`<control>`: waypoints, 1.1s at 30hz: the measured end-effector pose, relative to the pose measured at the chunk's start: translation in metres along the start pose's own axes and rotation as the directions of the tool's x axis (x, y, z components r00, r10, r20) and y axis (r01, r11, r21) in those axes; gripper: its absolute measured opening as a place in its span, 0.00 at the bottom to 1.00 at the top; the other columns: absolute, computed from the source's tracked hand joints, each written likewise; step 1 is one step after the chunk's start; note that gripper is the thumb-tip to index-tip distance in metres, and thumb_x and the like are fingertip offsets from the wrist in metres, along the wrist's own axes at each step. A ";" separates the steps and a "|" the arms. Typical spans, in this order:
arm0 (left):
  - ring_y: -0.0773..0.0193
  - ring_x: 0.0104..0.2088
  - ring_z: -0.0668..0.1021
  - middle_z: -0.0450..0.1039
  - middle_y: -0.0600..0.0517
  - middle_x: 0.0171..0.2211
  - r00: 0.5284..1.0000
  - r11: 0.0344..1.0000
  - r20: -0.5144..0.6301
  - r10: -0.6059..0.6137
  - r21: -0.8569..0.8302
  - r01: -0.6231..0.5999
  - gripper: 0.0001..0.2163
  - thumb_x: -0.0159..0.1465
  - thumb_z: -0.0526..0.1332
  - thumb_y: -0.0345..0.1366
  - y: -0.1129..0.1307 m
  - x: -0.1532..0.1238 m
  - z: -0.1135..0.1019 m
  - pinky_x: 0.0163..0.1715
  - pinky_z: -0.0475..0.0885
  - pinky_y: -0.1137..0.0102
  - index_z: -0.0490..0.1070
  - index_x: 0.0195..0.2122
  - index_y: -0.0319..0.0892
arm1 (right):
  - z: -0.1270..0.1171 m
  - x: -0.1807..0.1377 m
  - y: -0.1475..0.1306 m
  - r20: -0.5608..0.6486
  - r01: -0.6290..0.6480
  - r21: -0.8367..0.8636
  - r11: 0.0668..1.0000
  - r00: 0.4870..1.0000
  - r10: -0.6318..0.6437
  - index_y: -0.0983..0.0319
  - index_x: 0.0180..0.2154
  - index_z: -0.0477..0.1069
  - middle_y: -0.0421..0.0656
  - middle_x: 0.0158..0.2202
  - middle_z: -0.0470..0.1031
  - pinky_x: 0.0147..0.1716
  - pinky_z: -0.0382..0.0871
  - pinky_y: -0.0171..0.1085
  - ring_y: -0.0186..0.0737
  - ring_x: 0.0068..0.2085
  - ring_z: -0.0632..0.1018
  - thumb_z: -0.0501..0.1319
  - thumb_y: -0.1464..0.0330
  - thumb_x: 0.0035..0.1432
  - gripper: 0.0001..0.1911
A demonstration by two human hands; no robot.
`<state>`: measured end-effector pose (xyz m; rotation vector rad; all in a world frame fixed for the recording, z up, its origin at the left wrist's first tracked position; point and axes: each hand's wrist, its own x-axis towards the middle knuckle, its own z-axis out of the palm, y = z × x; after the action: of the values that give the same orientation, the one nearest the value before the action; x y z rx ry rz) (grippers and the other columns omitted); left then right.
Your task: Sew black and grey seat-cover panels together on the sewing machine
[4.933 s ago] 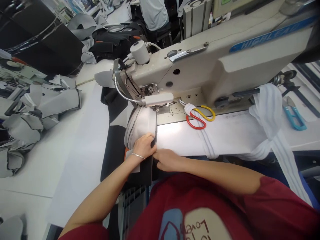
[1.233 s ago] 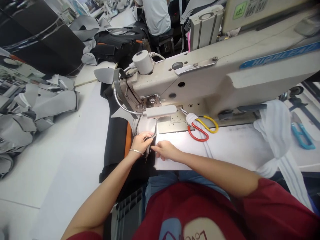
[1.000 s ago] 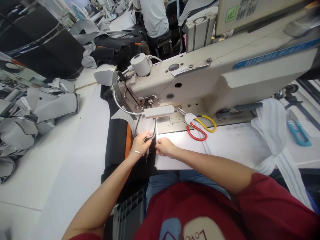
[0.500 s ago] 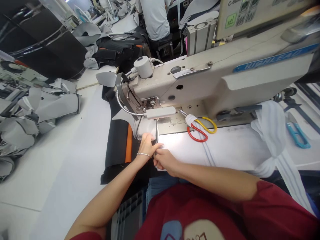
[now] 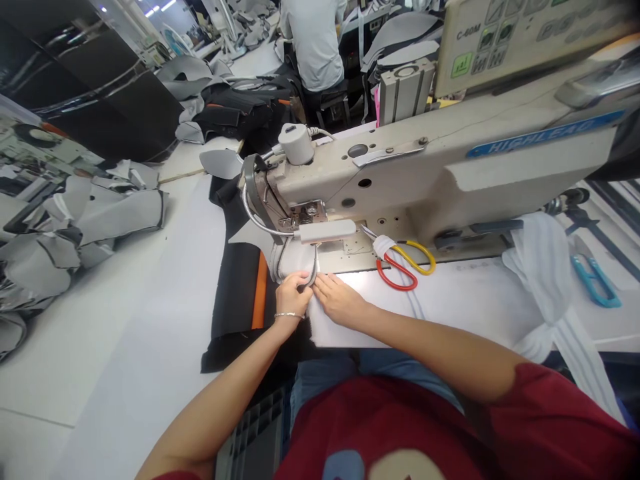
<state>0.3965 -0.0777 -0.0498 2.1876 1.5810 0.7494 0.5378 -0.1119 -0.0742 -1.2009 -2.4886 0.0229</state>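
A light grey fabric piece (image 5: 296, 259) with a darker grey edge strip (image 5: 314, 268) lies under the sewing machine's (image 5: 400, 170) needle area. My left hand (image 5: 291, 297) is closed on the fabric, thumb and fingers pinching it beside the curved strip. Just to its right, my right hand (image 5: 341, 301) lies palm down, fingers stretched flat with their tips against the strip's lower end; its thumb is hidden. A white lamp bar (image 5: 327, 231) covers part of the needle area. Scissors (image 5: 397, 260) with red and yellow handles rest on the machine bed, right of the hands.
Black fabric with an orange stripe (image 5: 260, 290) hangs at the table edge on the left. Blue-handled snips (image 5: 597, 280) and a knotted white band (image 5: 545, 280) are at the right. Grey pieces (image 5: 120, 213) are piled far left. A person (image 5: 315, 43) sits in the background.
My right hand has gone from a curled grip below the strip to lying flat beside it, slightly higher. My left fingers have curled closer around the fabric edge. The view has shifted slightly.
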 end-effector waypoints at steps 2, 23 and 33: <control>0.62 0.39 0.74 0.73 0.49 0.38 1.000 1.000 -0.008 0.004 0.010 -0.004 0.04 0.47 0.55 0.26 0.002 0.000 0.000 0.42 0.68 0.64 0.64 0.21 0.41 | 0.005 0.002 0.001 -0.002 0.057 -0.053 0.997 0.998 -0.057 0.76 0.44 0.63 0.58 0.45 0.65 0.48 0.52 0.47 0.50 0.50 0.61 0.47 0.74 0.55 0.17; 0.59 0.39 0.74 0.72 0.47 0.41 0.969 0.999 0.241 0.049 0.013 -0.053 0.06 0.45 0.54 0.25 0.005 0.022 -0.008 0.40 0.69 0.63 0.59 0.20 0.42 | 0.002 0.013 0.013 0.058 0.130 0.099 0.987 0.989 -0.136 0.69 0.30 0.67 0.49 0.27 0.66 0.33 0.55 0.41 0.41 0.32 0.62 0.48 0.72 0.53 0.11; 0.57 0.38 0.74 0.73 0.47 0.35 0.964 0.994 0.265 0.004 0.102 -0.032 0.03 0.46 0.54 0.27 0.002 0.061 0.001 0.41 0.68 0.63 0.63 0.22 0.41 | 0.010 0.036 0.024 0.024 0.001 0.084 0.996 1.000 -0.003 0.70 0.30 0.68 0.50 0.29 0.67 0.39 0.58 0.42 0.44 0.35 0.64 0.52 0.69 0.49 0.11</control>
<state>0.4138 -0.0208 -0.0364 2.2683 1.4956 0.3658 0.5317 -0.0681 -0.0761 -1.1708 -2.4830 0.1404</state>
